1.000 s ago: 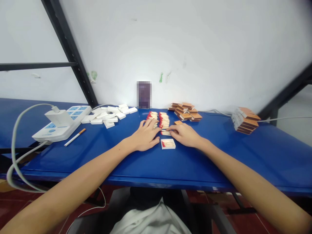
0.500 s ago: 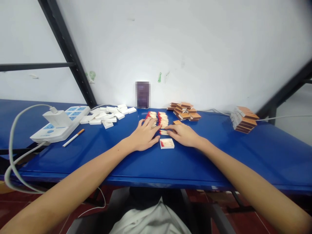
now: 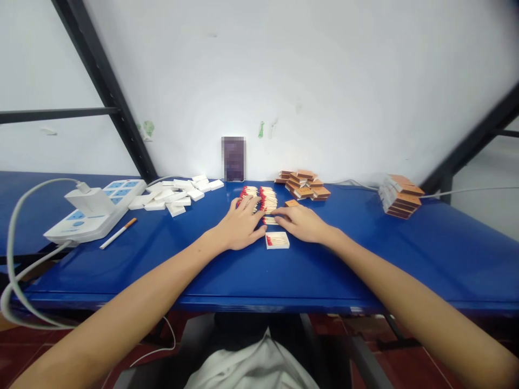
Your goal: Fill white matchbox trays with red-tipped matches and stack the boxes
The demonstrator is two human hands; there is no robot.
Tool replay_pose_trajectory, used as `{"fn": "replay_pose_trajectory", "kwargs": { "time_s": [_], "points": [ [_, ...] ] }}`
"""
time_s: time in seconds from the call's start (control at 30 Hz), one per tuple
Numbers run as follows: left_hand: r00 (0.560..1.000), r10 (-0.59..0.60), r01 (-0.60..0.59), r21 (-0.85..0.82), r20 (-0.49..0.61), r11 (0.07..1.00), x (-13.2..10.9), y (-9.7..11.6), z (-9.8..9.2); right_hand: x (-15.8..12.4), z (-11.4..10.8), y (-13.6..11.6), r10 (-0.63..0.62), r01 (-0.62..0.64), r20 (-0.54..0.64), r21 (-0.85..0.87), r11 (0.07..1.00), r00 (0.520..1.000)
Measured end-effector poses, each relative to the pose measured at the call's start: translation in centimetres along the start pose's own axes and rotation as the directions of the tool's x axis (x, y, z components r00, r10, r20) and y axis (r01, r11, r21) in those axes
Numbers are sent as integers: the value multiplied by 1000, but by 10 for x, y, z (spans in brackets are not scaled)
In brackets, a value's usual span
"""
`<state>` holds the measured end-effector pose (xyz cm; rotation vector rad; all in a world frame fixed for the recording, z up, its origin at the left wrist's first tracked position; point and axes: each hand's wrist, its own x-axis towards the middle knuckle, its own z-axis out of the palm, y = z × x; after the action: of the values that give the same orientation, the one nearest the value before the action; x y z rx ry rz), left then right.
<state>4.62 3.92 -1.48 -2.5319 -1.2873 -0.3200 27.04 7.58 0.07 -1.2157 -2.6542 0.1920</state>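
My left hand [image 3: 242,226] lies with fingers spread, their tips over the left pile of red-headed matches [image 3: 250,190] and its thumb at the tray's left corner. A second pile of matches [image 3: 268,198] stands just right of it. Opposite, my right hand [image 3: 305,222] reaches in with its fingertips at a small group of loose matches [image 3: 269,220]; its fingers are stretched and slightly apart. Nearer to me sits a white matchbox tray [image 3: 278,246] with several matches inside, heads to the left. An orange matchbox [image 3: 292,203] lies behind my right fingers, partly covered.
White matchbox trays [image 3: 174,194] lie heaped at the left, by a cigarette [image 3: 118,233] and a power strip [image 3: 87,216] with a looping cable. Brown matchboxes [image 3: 304,183] are piled behind; another stack [image 3: 401,195] stands right. A blurred dark rectangle [image 3: 234,159] leans against the wall.
The camera view has shifted slightly, so everything appears a little further left. Both hands keep nearly the same place by the matches, and the tray stays where it was.
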Motion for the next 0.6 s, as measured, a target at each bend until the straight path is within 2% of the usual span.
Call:
{"fn": "replay_pose_trajectory", "kwargs": {
  "time_s": [0.23,0.6],
  "points": [
    [1000,-19,19,-33,-1,999,3,1,-1,0,0,-1,8,-8,0,-3,1000,1000],
    [1000,23,-24,-45,-18,999,1,2,-3,-1,0,-1,-1,1,4,11,1000,1000]
  ]
}}
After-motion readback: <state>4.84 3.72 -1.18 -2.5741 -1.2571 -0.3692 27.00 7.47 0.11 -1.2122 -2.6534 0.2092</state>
